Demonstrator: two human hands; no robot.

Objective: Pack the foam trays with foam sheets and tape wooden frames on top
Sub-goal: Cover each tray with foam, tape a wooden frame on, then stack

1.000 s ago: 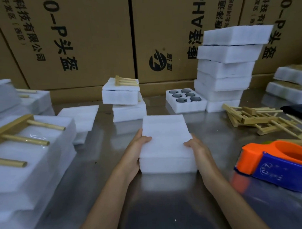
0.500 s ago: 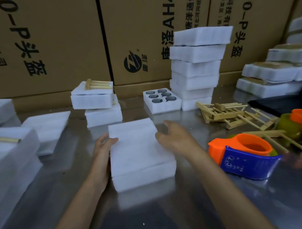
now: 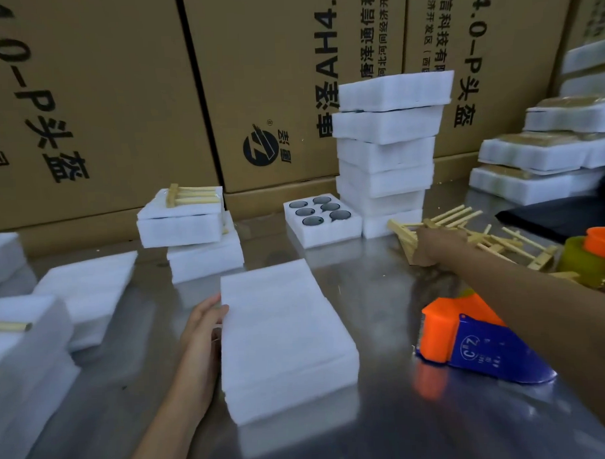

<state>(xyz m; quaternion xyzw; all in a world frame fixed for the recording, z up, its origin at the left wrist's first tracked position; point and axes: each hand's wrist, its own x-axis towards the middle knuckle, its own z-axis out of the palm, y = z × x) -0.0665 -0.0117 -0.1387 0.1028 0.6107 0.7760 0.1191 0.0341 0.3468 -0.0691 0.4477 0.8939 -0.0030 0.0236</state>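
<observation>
A white foam tray (image 3: 284, 333) topped with a foam sheet lies in front of me on the steel table. My left hand (image 3: 202, 332) presses against its left edge, fingertips on the top. My right hand (image 3: 435, 245) is stretched out to the right, curled over one end of a wooden frame in the loose pile of wooden frames (image 3: 500, 239). An uncovered foam tray (image 3: 323, 232) with six dark round holes sits further back.
An orange and blue tape dispenser (image 3: 476, 347) sits under my right forearm, and another tape roll (image 3: 590, 253) lies beyond. A tall foam tray stack (image 3: 387, 150) rises behind the frames. Two trays with a frame on top (image 3: 180, 220), loose foam sheets (image 3: 87, 291) and cardboard boxes (image 3: 101, 99) surround the spot.
My right hand left the tray's right side and reached far right onto the frame pile. My view turned to the right. The left hand stayed on the tray.
</observation>
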